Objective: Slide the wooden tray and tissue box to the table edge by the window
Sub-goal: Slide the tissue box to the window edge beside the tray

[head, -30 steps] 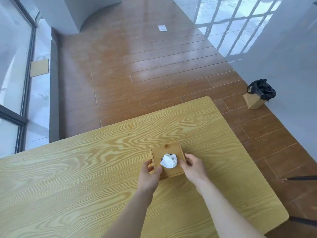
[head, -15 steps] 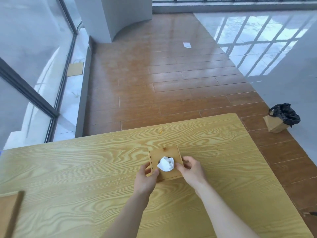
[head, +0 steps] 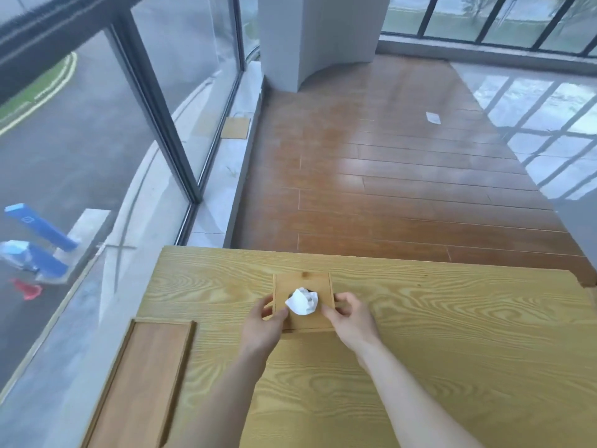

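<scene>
A square wooden tissue box [head: 303, 282] with a white tissue [head: 302, 301] sticking out of its top stands on the light wooden table [head: 452, 334], near the far edge. My left hand [head: 261, 328] grips its left side and my right hand [head: 350, 320] grips its right side. The flat wooden tray [head: 142, 383] lies at the table's left edge next to the window, to the left of my left forearm, apart from the box.
Floor-to-ceiling window glass [head: 80, 156] runs along the left of the table. Beyond the far table edge is brown plank floor [head: 387, 189] with a white pillar [head: 310, 37] and a scrap of paper [head: 433, 118].
The view has swung left toward the window. The box, held by both hands, now stands closer to the table's window-side corner, and the tray has come fully into view at the left.
</scene>
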A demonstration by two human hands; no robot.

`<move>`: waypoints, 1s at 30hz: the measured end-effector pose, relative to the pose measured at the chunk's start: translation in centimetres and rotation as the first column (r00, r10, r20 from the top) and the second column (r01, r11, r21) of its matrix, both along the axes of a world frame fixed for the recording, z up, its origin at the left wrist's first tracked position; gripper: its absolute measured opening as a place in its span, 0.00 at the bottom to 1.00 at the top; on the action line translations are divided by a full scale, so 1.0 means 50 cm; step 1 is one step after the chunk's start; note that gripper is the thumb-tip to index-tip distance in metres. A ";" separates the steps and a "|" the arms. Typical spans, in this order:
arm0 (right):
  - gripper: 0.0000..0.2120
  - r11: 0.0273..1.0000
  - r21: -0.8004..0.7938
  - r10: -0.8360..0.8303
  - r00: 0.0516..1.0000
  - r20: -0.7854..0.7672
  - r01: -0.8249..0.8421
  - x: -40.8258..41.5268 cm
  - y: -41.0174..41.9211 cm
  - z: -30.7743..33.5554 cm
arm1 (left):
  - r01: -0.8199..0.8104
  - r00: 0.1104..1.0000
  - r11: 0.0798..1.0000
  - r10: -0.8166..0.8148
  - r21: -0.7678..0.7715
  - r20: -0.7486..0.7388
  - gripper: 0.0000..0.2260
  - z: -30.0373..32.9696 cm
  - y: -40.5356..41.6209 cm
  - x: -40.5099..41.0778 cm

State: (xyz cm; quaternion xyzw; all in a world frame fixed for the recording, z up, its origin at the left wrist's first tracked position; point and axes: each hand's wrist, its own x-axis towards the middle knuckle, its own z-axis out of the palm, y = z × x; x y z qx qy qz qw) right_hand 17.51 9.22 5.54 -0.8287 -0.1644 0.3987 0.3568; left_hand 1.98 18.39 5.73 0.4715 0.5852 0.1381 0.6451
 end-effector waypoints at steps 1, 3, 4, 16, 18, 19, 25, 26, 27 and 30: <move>0.17 1.000 0.002 0.006 1.000 -0.005 -0.006 -0.030 0.031 -0.002 | -0.006 1.000 1.000 0.006 0.002 -0.011 0.19 -0.001 0.029 -0.030; 0.16 1.000 0.003 0.016 1.000 -0.018 -0.016 -0.085 0.087 -0.009 | -0.013 0.999 1.000 0.013 0.014 -0.033 0.19 -0.004 0.085 -0.086; 0.16 1.000 0.002 0.020 0.999 -0.027 -0.020 -0.110 0.113 -0.011 | -0.020 0.999 1.000 0.021 0.019 -0.040 0.19 -0.006 0.111 -0.113; 0.21 0.995 0.006 0.095 0.992 -0.077 -0.095 -0.322 0.371 -0.069 | -0.100 0.993 0.993 0.104 0.054 -0.060 0.14 -0.057 0.360 -0.330; 0.21 0.993 0.007 0.115 0.990 -0.078 -0.115 -0.343 0.402 -0.084 | -0.109 0.992 0.993 0.112 0.054 -0.062 0.14 -0.068 0.387 -0.352; 0.22 0.992 0.008 0.123 0.989 -0.078 -0.123 -0.352 0.415 -0.090 | -0.116 0.991 0.992 0.118 0.049 -0.057 0.13 -0.073 0.398 -0.359; 0.23 0.978 -0.019 0.205 0.978 -0.043 -0.206 -0.388 0.473 -0.110 | -0.132 0.988 0.989 0.136 0.064 -0.070 0.12 -0.108 0.451 -0.390; 0.23 0.976 -0.023 0.215 0.976 -0.038 -0.216 -0.391 0.478 -0.113 | -0.125 0.989 0.990 0.130 0.069 -0.076 0.13 -0.113 0.458 -0.392; 0.23 0.975 -0.024 0.219 0.975 -0.033 -0.220 -0.394 0.481 -0.118 | -0.118 0.989 0.990 0.124 0.076 -0.079 0.14 -0.114 0.462 -0.393; 0.24 0.973 -0.028 0.227 0.974 -0.021 -0.227 -0.394 0.485 -0.124 | -0.089 0.991 0.991 0.098 0.104 -0.085 0.17 -0.114 0.468 -0.389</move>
